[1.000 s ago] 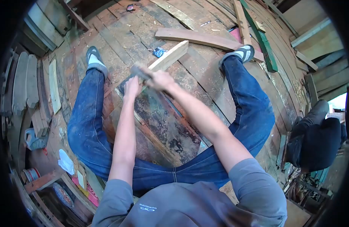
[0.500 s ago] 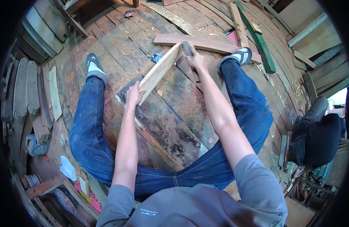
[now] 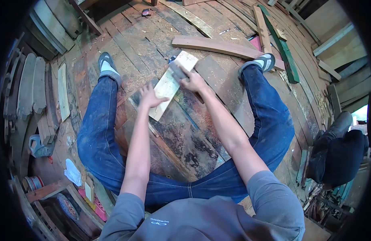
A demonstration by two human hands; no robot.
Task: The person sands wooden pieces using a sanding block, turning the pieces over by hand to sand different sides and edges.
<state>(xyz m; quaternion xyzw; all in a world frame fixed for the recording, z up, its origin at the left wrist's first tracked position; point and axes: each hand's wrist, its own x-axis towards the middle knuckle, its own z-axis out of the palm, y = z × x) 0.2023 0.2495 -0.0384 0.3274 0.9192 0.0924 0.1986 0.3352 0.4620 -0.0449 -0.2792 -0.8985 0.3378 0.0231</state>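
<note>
A short, pale wooden board (image 3: 168, 93) lies slanted between my legs, its broad face turned up. My left hand (image 3: 150, 97) rests at its near left edge with fingers spread and the thumb over the face. In my right hand (image 3: 193, 82) is a grey sanding block (image 3: 177, 71), slightly blurred, against the upper part of the board. Under the board is a dark, stained wooden support (image 3: 189, 140); how they touch is hidden.
A long curved plank (image 3: 217, 45) lies beyond my hands, with a green beam (image 3: 284, 52) to the right. Curved wooden pieces (image 3: 27, 86) stand stacked at left, near a plastic jug (image 3: 40, 146). Another person (image 3: 338, 154) sits at right. Wood shavings litter the floor.
The board has gone from tilted on edge to lying face up. My left hand has loosened from gripping it to spread fingers. The right hand has moved down and left with the sanding block.
</note>
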